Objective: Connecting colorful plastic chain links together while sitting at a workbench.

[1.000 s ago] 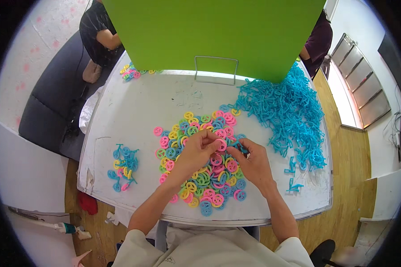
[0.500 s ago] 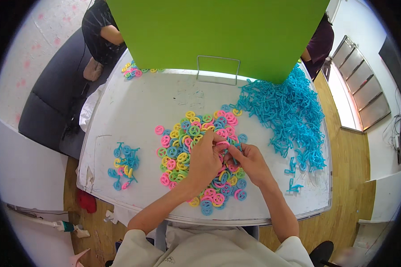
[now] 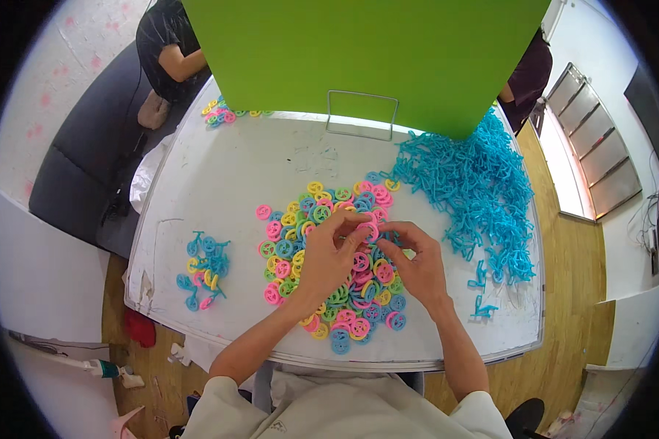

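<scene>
White surface [image 3: 220, 183]: hands now met above wheel pile [image 3: 322, 256], left hand [image 3: 328, 257] and right hand [image 3: 416, 265] pinching pink wheel [image 3: 368, 231]; assembly apparently begun.

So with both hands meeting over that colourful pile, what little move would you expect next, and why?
Probably pressing the pink wheel onto the blue piece beside it. The left hand pinches the wheel at its fingertips, the right hand meets it there, and finished blue-framed pieces lie at the left of the table.
</scene>
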A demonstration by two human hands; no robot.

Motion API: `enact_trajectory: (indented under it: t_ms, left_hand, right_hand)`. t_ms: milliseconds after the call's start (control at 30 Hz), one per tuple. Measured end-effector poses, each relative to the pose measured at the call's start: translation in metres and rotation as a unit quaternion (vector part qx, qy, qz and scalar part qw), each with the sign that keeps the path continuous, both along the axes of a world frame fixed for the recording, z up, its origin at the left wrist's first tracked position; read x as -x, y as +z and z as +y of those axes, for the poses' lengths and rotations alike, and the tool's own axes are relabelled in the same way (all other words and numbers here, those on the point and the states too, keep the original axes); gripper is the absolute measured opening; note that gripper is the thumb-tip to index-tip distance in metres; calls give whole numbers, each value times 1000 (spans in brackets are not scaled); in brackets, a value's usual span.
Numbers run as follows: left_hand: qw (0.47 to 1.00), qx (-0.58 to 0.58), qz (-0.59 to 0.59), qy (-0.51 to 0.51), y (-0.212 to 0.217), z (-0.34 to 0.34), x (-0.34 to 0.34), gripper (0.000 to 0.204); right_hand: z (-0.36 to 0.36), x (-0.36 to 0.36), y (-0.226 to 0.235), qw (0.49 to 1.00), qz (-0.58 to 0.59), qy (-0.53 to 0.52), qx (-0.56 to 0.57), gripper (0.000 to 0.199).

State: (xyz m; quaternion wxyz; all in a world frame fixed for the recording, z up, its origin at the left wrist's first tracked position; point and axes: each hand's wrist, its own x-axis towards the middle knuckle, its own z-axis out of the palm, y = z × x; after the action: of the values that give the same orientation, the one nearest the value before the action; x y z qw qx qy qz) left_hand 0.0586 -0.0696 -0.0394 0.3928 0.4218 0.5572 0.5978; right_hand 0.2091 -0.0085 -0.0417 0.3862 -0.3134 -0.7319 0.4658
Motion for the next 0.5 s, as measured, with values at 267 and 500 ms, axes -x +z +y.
enact_trajectory:
  t_ms: [267,500]
  left_hand:
    - [997,-46,61,31,3,-5,-7,19]
    - [995,-66,65,30,-10,-4,-8,20]
  right_hand:
    - [1,-5,4,994,-92,-44,31,18]
    - [-1,-5,-1,989,-132,-48,-44,15]
